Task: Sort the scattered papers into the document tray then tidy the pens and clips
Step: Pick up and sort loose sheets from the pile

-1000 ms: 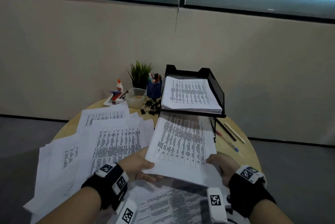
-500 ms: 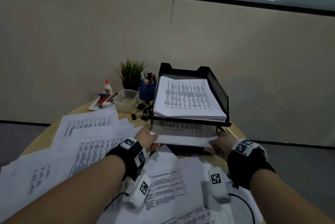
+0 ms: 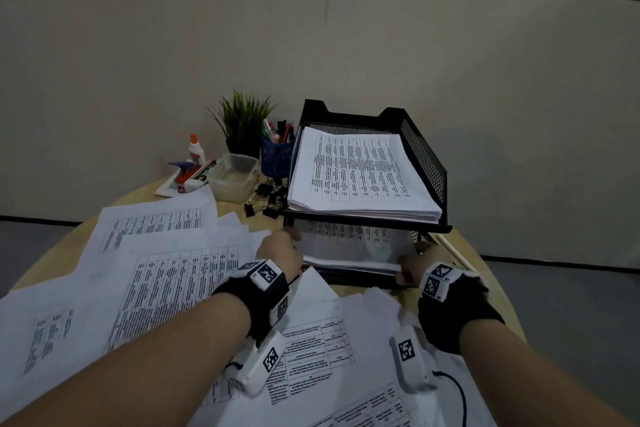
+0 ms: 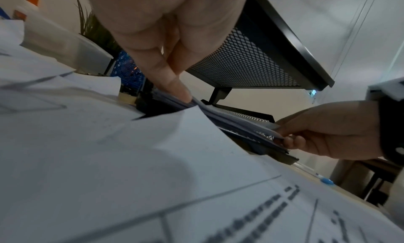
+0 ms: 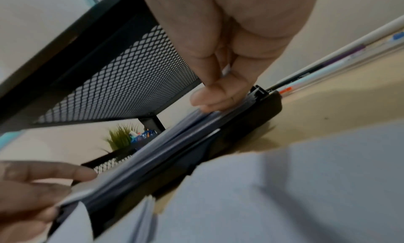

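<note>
Head view: left hand [image 3: 281, 251] and right hand [image 3: 414, 265] hold a sheet [image 3: 349, 246] at the lower shelf of the black mesh tray [image 3: 424, 156], fingers hidden. Wrist views show both hands' fingers [image 4: 174, 84] pinching its corners (thin, flexing) over the stack [image 5: 174, 143] there; pens [image 5: 328, 60] lie beside the tray.

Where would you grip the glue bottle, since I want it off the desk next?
Probably the white body, below the orange cap, pinched from the sides. It stands upright at the table's far left edge, so come from above or the left: the stapler sits just in front and the plant to its right.
</note>
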`<action>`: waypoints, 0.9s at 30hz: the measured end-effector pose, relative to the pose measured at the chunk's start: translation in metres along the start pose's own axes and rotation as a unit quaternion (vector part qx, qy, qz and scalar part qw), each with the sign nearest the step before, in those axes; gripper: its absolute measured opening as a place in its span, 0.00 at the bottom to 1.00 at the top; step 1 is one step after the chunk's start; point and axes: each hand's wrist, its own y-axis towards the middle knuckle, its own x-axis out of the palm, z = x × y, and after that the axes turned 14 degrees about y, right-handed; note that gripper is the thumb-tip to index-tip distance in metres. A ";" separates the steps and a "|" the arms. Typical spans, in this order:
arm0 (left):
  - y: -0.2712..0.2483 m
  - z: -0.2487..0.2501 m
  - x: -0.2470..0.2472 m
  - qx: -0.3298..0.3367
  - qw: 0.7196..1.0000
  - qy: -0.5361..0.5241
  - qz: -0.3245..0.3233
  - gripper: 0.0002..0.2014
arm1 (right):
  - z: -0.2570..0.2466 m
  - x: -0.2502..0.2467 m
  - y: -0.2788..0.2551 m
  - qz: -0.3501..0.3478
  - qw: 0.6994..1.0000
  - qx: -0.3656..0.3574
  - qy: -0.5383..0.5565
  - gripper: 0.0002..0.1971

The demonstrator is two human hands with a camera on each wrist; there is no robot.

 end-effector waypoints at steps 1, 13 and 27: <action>-0.003 0.002 -0.003 -0.001 0.999 0.047 -0.006 0.18 | -0.003 0.001 -0.007 0.003 0.999 -0.001 -0.038 0.20; -0.057 0.011 -0.029 0.046 0.976 0.209 -0.035 0.19 | -0.003 -0.010 -0.082 0.060 0.965 -0.105 -0.231 0.30; -0.193 -0.064 -0.048 0.054 0.987 0.123 -0.089 0.16 | 0.087 -0.020 -0.210 -0.136 0.936 -0.059 -0.319 0.24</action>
